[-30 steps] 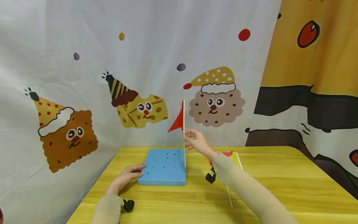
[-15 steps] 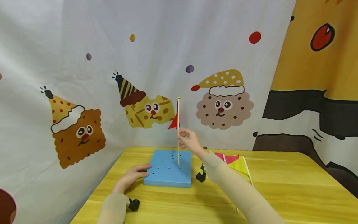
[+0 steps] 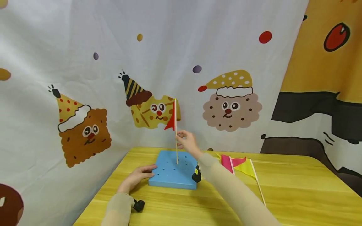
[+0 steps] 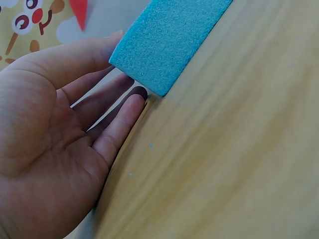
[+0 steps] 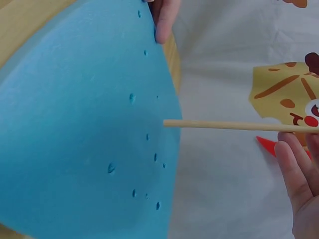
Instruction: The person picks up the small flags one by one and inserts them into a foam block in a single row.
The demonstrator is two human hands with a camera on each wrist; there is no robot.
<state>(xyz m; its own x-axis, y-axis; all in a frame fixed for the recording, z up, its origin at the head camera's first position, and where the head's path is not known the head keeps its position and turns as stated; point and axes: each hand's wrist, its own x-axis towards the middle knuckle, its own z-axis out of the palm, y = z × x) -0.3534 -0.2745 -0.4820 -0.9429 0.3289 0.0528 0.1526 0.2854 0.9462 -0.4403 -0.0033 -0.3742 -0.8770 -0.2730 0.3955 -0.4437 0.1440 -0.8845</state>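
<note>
Red flag upright, stick tip at the blue foam block on the desk — pinched mid-stick by right hand fingers. Left hand flat, fingers relaxed — touching the block's left edge.

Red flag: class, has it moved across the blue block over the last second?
Yes. The red flag, pinched by the right hand, went from the blue block's right edge leftward; its stick now stands over the holes near the block's middle.
</note>
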